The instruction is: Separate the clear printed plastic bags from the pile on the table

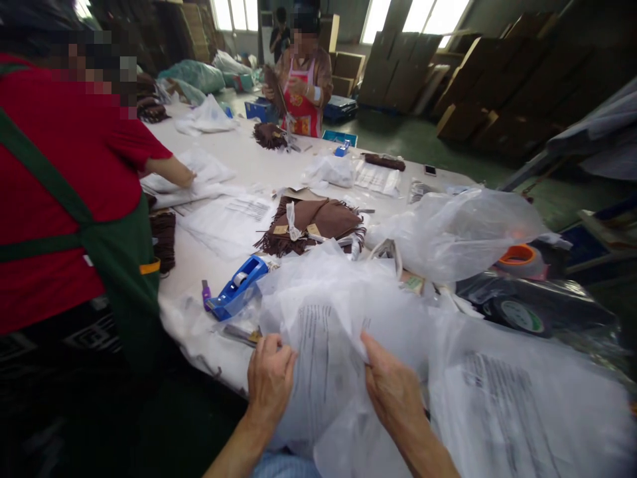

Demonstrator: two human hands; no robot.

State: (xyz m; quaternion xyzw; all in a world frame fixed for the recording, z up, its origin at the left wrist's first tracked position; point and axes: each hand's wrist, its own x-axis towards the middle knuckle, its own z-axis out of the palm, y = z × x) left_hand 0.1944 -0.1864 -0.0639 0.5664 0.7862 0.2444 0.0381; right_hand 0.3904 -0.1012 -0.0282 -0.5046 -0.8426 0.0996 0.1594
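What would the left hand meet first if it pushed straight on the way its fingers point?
Likely the clear printed plastic bag that the left hand already grips; the blue tape dispenser lies off to its left.

Both forearms rise from the bottom edge and lean slightly toward each other. The left hand (269, 380) is curled, knuckles up, fingers folded under in a pinching grip. The right hand (391, 388) lies just beside it, back turned upward, its fingers likewise closed in a pinch.

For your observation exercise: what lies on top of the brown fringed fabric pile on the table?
On the brown fringed fabric pile lie two tan tags and a small clear plastic piece. Whatever lies beneath the pile is covered.
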